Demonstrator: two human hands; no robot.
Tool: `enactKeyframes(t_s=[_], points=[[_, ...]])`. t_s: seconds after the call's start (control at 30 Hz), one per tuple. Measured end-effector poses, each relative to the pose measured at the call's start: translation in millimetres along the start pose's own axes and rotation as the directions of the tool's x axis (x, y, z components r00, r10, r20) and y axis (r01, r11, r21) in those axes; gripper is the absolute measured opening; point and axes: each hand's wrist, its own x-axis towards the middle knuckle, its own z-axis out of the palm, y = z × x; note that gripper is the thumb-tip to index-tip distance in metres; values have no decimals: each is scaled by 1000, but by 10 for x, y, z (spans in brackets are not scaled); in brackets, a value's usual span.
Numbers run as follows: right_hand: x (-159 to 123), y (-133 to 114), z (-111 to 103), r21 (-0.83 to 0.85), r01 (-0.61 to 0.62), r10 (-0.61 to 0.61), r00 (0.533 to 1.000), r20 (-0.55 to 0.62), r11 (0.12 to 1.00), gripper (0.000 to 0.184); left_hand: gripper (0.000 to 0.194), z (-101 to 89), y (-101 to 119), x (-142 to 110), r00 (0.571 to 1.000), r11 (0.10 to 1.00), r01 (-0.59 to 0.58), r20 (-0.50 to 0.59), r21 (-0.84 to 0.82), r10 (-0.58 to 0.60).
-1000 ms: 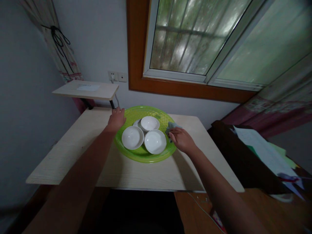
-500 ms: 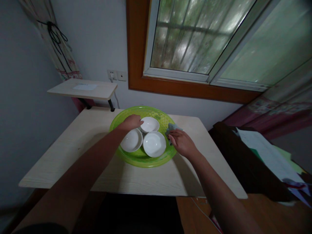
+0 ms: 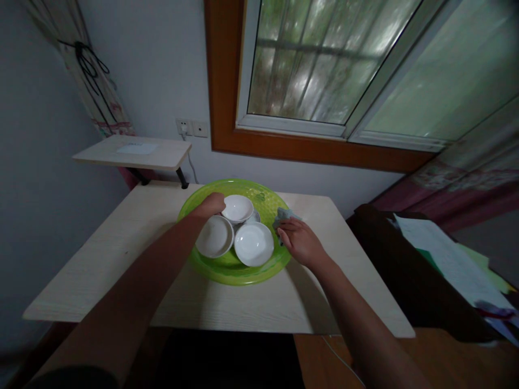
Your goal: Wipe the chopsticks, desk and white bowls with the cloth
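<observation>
Head view, left hand (image 3: 213, 203) gripping rear bowl (image 3: 239, 209), right hand (image 3: 300, 241) holding cloth (image 3: 284, 215), bare tabletop (image 3: 324, 232) beside tray edge (image 3: 240, 281)

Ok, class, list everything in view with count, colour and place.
table: one, pale, centre
tray: one, green, on the table
bowls: three, white, in the tray
dish: at least one, white, mostly hidden under the bowls
cloth: one, grey-blue, tray's right edge
shelf: one, pale, table's far left corner
paper: one, white, on the shelf
window: one, brown-framed, upper right
sockets: two, white, left of window
curtains: two, pale and pink, both sides
furniture: one piece, dark, right
papers: several, white and green, on the furniture
cables: two, pale, wall and floor
left hand: one, bare, on far bowl's rim
right hand: one, bare, holding the cloth
</observation>
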Motion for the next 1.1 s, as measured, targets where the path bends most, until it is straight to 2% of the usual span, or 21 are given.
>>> enactKeyframes(t_s=[0.13, 0.3, 0.43, 0.5, 0.57, 0.6, 0.67, 0.73, 0.8, 0.87, 1.1], points=[[-7, 17, 26, 24, 13, -13, 1000, -18, 1000, 51, 30, -20, -68, -19, 999, 1000, -6, -38, -30, 5], [-21, 30, 46, 14, 10, -10, 1000, -24, 1000, 55, 38, -19, -52, -97, 992, 994, -35, -118, 102, 47], [-22, 27, 48, 19, 14, -14, 999, -34, 1000, 56, 40, -99, -13, -175, 985, 991, 0, -173, 134, 23], [-19, 23, 45, 28, 20, -19, 999, -33, 999, 56, 39, -161, 36, -240, 965, 985, -43, -247, 169, 85], [-18, 20, 42, 36, 23, -22, 999, -33, 999, 56, 36, -212, 117, -329, 930, 961, -188, -277, 201, 240], [-18, 20, 42, 39, 22, -21, 999, -34, 999, 57, 34, -226, 168, -380, 910, 940, -277, -259, 199, 324], [-20, 25, 44, 41, 16, -15, 999, -34, 999, 56, 32, -224, 278, -487, 879, 890, -430, -158, 148, 451], [-24, 33, 52, 44, 7, -6, 1000, -30, 999, 55, 31, -185, 382, -583, 862, 860, -501, -35, 97, 506], [-28, 42, 60, 47, -1, 3, 1000, -29, 999, 54, 27, -125, 459, -652, 858, 851, -514, 51, 108, 511], [-30, 46, 63, 43, 3, -2, 1000, -30, 999, 53, 23, -68, 507, -689, 864, 850, -503, 89, 158, 495], [-34, 19, 40, 27, 22, -21, 999, -33, 999, 47, 31, 26, 574, -712, 887, 841, -457, 76, 288, 456]])
